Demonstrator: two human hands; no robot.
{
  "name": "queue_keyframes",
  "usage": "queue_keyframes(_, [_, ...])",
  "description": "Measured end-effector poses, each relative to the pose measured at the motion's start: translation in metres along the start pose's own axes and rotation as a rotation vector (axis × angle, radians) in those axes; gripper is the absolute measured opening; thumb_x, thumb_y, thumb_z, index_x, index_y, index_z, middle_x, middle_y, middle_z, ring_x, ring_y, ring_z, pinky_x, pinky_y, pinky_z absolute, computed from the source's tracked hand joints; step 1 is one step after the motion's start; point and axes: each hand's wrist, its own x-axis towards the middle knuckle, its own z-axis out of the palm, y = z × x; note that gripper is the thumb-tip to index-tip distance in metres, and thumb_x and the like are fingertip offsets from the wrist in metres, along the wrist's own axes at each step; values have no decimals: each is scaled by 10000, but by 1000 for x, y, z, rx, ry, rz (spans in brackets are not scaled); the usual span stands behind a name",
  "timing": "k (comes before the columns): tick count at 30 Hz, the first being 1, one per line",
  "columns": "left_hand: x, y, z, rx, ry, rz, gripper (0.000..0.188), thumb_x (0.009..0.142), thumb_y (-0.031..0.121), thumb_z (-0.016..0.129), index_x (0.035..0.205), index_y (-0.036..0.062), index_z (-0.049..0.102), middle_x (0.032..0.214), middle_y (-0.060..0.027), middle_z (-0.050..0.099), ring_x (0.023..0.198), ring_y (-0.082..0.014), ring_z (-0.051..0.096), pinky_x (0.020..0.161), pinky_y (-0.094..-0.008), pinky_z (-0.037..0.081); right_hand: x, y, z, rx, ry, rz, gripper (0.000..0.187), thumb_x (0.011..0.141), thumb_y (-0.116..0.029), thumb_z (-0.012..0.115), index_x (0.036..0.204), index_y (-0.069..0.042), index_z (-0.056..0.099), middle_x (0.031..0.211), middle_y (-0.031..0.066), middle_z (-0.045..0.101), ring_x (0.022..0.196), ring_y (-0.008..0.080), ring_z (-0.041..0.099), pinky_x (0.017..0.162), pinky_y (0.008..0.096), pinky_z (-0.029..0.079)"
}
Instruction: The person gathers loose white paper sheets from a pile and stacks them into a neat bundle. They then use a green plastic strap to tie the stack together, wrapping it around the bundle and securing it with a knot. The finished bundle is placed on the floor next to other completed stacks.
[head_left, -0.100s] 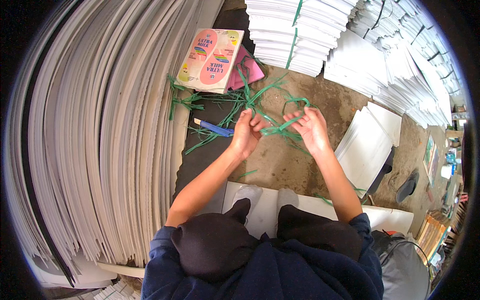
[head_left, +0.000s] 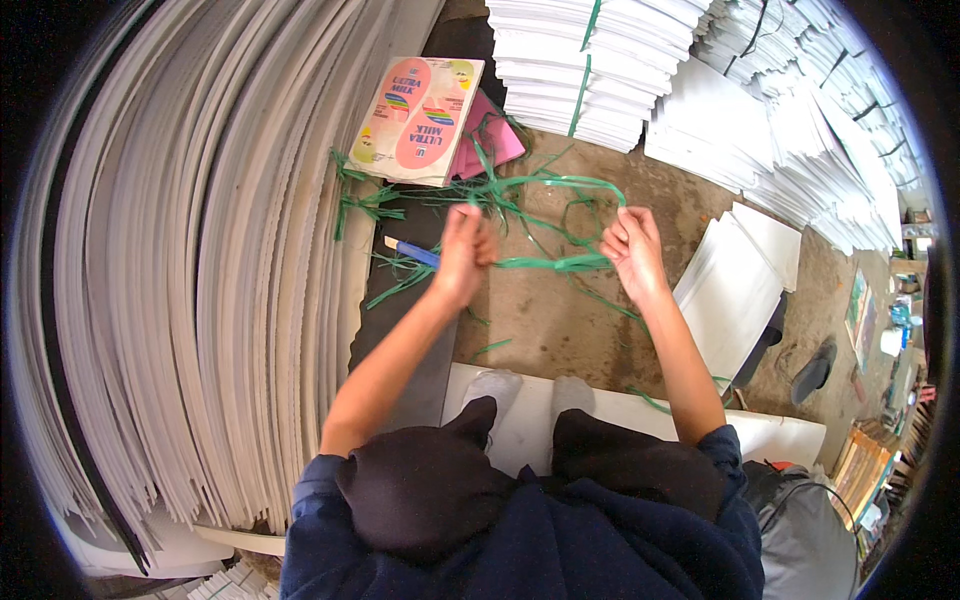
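Observation:
Green plastic twine [head_left: 560, 264] stretches between my two hands in a loose loop above the floor. My left hand [head_left: 463, 258], a little blurred, is closed on one side of it. The other side is pinched in the fingers of my right hand [head_left: 634, 248]. A tangle of the same twine [head_left: 490, 188] lies beyond my left hand. Partly hidden behind my left hand, a blue-handled cutter [head_left: 415, 252] rests on the dark mat among green strands.
Tall stacks of white sheets stand at the left [head_left: 230, 250] and far side [head_left: 590, 75]. A pink printed carton board [head_left: 420, 120] lies on pink sheets. Right of my hands are loose white sheets [head_left: 735, 290] and a dark sandal [head_left: 815, 370]. My feet rest on a white board [head_left: 660, 420].
My hands have drawn apart, the left one moving left. The twine between them has pulled out straighter and wider, and my left hand now covers more of the cutter.

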Motion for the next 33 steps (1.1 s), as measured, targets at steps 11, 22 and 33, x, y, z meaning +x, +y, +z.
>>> queue_keyframes(11, [-7, 140, -184, 2028, 513, 730, 106, 842, 146, 486, 912, 87, 432, 696, -168, 578, 596, -363, 555, 465, -432, 422, 49, -8, -125, -1258, 422, -497, 151, 869, -187, 467, 900, -58, 394, 704, 131, 524, 643, 257, 528, 594, 360, 408])
queue_keyframes(22, [23, 63, -128, 2130, 735, 826, 399, 729, 133, 587, 1093, 52, 446, 1125, -160, 436, 1073, -308, 392, 889, -428, 304, 38, 18, -224, -1844, 655, -459, 340, 807, -291, 525, 1057, -63, 482, 1076, 165, 471, 1037, 339, 406, 888, 458, 294])
queue_keyframes(33, [-5, -106, -47, 2065, -343, 442, 333, 726, 300, 606, 940, 54, 539, 928, -91, 487, 986, -256, 406, 775, -367, 351, 7, 95, -56, -1502, -310, -174, 258, 742, -118, 574, 997, -82, 560, 1078, 131, 446, 1034, 298, 361, 906, 381, 300])
